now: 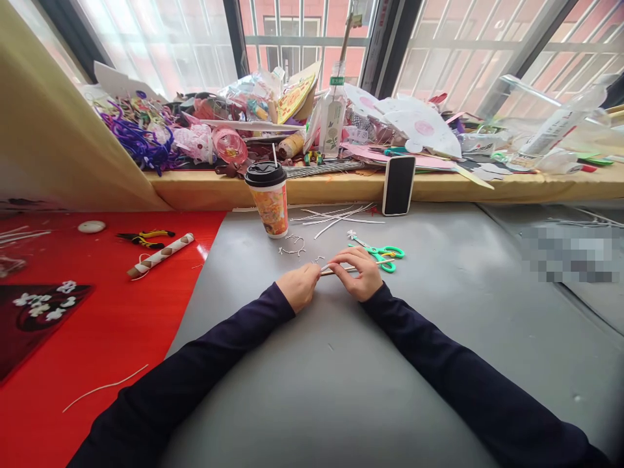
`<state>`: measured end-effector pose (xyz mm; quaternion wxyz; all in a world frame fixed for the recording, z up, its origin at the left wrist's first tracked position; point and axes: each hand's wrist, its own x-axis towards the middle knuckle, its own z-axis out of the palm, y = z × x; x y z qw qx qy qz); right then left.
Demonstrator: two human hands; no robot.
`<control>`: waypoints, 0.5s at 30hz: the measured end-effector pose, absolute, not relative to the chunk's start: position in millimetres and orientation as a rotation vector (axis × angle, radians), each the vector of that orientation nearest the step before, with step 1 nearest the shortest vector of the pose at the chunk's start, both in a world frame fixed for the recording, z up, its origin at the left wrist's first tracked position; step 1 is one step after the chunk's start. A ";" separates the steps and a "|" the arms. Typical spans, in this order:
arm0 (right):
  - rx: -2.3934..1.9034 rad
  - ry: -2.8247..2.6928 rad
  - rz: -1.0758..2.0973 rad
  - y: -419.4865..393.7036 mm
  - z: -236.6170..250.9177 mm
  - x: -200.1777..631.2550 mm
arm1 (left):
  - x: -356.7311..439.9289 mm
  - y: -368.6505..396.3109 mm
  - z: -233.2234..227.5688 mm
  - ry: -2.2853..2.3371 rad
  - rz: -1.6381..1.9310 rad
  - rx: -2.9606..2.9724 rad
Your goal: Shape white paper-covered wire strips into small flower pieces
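Together, both hands (331, 278) around thin stick (358, 267).

Worktop (439, 338): grey, matte, evenly daylit; a red sheet (97, 338) covers its left part. Sill (312, 185): tan, running along the worktop's far edge, piled with craft clutter (205, 130) from left corner to right. Windows (160, 39): large panes in dark frames above the sill, white bars outside, a red-brick building (302, 19) beyond. Wall (39, 130): tan surface rising at the far left corner. Light: bright daylight through the panes; soft shadows.
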<state>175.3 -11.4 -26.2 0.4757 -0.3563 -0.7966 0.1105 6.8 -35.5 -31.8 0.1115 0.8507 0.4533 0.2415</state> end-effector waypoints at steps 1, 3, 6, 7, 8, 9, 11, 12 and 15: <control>-0.885 -1.941 0.278 -11.9 -26.6 174.4 | 5.4 -34.1 -32.2 1.330 0.727 2.500; -0.897 -1.932 0.300 -11.8 -27.6 173.2 | 3.8 -32.2 -31.9 1.316 0.797 2.466; -0.889 -1.920 0.312 -9.3 -28.8 174.3 | 4.7 -32.1 -29.3 1.269 0.857 2.293; -0.881 -1.917 0.307 -8.0 -29.1 175.2 | 5.7 -32.8 -28.2 1.247 0.846 2.202; -0.873 -1.917 0.301 -6.8 -29.4 176.2 | 6.8 -33.7 -27.2 1.219 0.829 2.108; -0.864 -1.918 0.295 -5.7 -29.8 177.2 | 8.0 -34.6 -26.4 1.184 0.811 2.021; -0.849 -1.923 0.288 -4.2 -30.5 178.7 | 10.1 -36.2 -25.8 1.109 0.799 1.900; -0.843 -1.925 0.287 -3.8 -30.9 179.1 | 10.9 -36.8 -25.8 1.073 0.803 1.865; -0.824 -1.931 0.295 -4.1 -31.5 178.9 | 12.3 -37.7 -27.0 0.992 0.806 1.782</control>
